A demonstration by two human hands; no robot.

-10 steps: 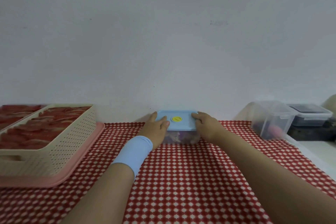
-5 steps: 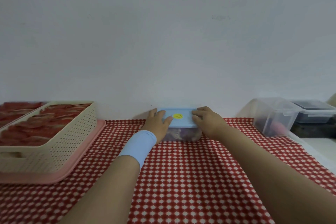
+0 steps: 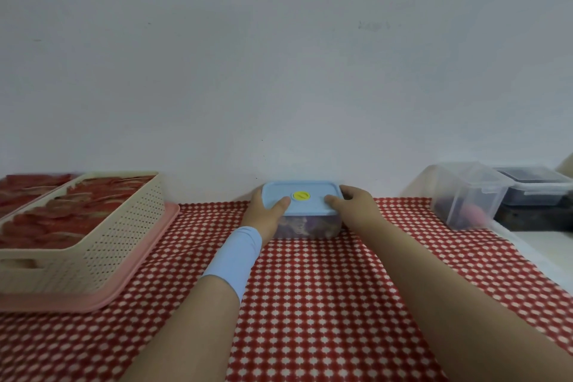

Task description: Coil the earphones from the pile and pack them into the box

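Item: box (image 3: 305, 229), lidded, at 12 o'clock on the cloth (image 3: 310, 295) against the wall (image 3: 279, 71), long axis running 9 to 3; we clasp its ends, left hand (image 3: 263, 212) at 9, right hand (image 3: 355, 208) at 3, thumbs (image 3: 280, 203) on the lid (image 3: 302, 187), both equally near.

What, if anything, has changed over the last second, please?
Nothing visibly changed apart from a slight camera shift. The left hand and right hand still grip the ends of the box, thumbs on its blue lid; the basket stays put.
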